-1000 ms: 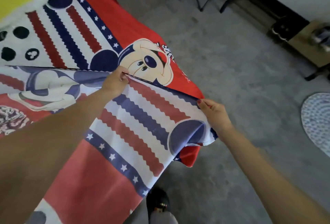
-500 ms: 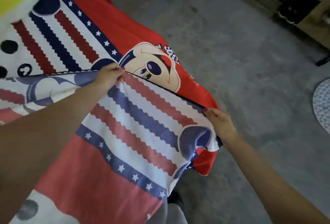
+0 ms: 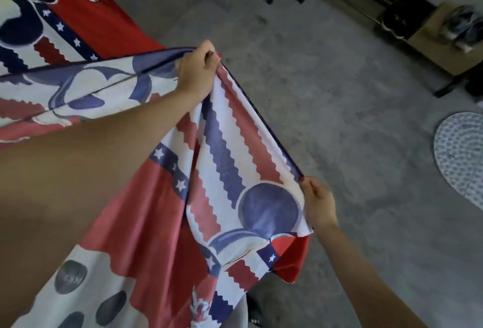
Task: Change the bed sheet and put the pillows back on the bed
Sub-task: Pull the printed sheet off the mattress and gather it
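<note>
The grey floor (image 3: 326,118) is seen on the right. A red, white and blue bed sheet (image 3: 222,160) is held up in the air over it, its edge stretched between two hands. The edge is pinched by the left hand (image 3: 197,71), fingers clenched; the corner is gripped by the right hand (image 3: 318,203).

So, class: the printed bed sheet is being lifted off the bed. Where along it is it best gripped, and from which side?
Grip the bed sheet along its dark hemmed edge, as the left hand and right hand do: pinched from above, hands apart. That taut edge is its only firm line; the rest hangs limp.
</note>
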